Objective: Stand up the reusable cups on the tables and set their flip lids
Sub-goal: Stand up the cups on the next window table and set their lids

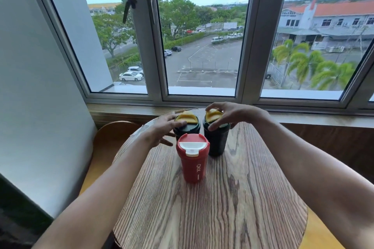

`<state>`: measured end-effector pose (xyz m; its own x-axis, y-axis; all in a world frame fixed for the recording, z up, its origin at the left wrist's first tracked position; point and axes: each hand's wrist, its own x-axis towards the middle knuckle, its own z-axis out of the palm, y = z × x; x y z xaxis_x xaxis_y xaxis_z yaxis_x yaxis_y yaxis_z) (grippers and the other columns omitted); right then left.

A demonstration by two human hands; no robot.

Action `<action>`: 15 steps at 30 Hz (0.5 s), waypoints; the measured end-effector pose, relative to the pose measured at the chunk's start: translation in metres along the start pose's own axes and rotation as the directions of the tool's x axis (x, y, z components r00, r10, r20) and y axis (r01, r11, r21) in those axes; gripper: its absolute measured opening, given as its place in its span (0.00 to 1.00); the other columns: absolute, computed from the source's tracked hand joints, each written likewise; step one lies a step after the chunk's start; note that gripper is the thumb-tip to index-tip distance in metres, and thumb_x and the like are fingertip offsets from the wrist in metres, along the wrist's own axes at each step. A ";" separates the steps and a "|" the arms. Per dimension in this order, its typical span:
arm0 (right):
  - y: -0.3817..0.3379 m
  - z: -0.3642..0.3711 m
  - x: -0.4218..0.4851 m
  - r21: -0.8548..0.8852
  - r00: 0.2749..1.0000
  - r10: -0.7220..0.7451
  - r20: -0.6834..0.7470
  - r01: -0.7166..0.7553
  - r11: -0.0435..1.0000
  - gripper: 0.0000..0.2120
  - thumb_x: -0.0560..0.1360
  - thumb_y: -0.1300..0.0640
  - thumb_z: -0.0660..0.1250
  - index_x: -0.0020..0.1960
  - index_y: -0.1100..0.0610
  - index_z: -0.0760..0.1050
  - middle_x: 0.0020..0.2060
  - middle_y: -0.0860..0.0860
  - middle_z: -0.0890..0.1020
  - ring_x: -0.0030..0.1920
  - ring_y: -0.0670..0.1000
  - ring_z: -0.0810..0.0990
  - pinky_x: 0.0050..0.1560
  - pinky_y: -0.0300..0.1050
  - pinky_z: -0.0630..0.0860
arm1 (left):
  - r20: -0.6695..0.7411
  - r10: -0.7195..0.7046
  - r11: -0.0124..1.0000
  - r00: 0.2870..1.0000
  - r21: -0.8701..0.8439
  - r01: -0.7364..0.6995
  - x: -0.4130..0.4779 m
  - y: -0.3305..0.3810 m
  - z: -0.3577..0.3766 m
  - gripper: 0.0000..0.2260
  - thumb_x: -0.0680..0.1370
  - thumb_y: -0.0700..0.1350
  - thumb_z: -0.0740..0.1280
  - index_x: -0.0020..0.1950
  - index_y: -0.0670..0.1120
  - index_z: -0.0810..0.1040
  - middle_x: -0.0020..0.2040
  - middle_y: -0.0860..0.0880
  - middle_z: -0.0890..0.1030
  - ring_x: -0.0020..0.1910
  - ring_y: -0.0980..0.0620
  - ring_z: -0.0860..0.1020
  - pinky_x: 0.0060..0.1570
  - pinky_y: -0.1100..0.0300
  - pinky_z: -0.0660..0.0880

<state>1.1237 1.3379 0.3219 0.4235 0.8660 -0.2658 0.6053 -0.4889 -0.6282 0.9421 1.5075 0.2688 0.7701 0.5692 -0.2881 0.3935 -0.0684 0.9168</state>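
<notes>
Three reusable cups stand upright on a round wooden table [232,198]. Nearest me is a red cup [193,164] with a white flip lid lying flat. Behind it stand two dark green cups with yellow flip lids. My left hand [162,131] rests at the left dark cup [187,127], fingers spread, fingertips touching its yellow lid. My right hand [228,114] arches over the right dark cup [216,139], with thumb and fingers on either side of its lid.
A wooden window sill [125,110] and a wide window run just behind the table. A curved wooden chair back [109,133] stands at the left, beside a white wall [40,107]. Wood panelling lies to the right.
</notes>
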 end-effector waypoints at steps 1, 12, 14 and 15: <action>0.000 0.004 0.000 -0.008 0.999 -0.001 -0.044 0.000 1.000 0.34 0.64 0.48 0.79 0.67 0.42 0.69 0.63 0.52 0.71 0.54 0.53 0.75 0.47 0.53 0.82 | 0.002 0.012 1.000 1.000 0.015 -0.012 0.002 -0.002 -0.001 0.16 0.76 0.52 0.72 0.61 0.55 0.74 0.55 0.46 0.78 0.57 0.42 0.78 0.57 0.40 0.77; 0.023 -0.012 0.007 0.217 0.996 -0.003 0.089 -0.016 0.976 0.28 0.73 0.57 0.73 0.70 0.49 0.68 0.68 0.54 0.72 0.64 0.56 0.74 0.62 0.56 0.74 | 0.172 0.069 0.992 0.983 0.093 -0.086 0.012 0.018 -0.016 0.24 0.72 0.42 0.75 0.66 0.50 0.73 0.57 0.46 0.78 0.54 0.48 0.78 0.50 0.50 0.79; 0.028 -0.009 0.008 0.318 0.997 -0.006 0.072 -0.017 0.948 0.27 0.71 0.58 0.74 0.68 0.50 0.71 0.63 0.54 0.76 0.60 0.56 0.78 0.54 0.53 0.78 | 0.195 0.079 0.989 0.978 0.108 -0.102 0.013 0.019 -0.020 0.29 0.68 0.45 0.78 0.68 0.46 0.75 0.60 0.42 0.79 0.56 0.43 0.79 0.48 0.50 0.81; 0.031 -0.006 0.009 0.353 0.999 -0.013 0.043 -0.003 0.936 0.26 0.70 0.59 0.74 0.66 0.50 0.72 0.61 0.54 0.77 0.58 0.56 0.80 0.49 0.52 0.79 | 0.202 0.083 0.988 0.976 0.113 -0.107 0.015 0.019 -0.021 0.32 0.67 0.46 0.78 0.70 0.46 0.74 0.61 0.41 0.79 0.57 0.42 0.79 0.48 0.50 0.81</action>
<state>1.1501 1.3303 0.3044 0.3859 0.8761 -0.2889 0.3274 -0.4229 -0.8450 0.9505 1.5319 0.2875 0.8856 0.3842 -0.2611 0.3630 -0.2215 0.9051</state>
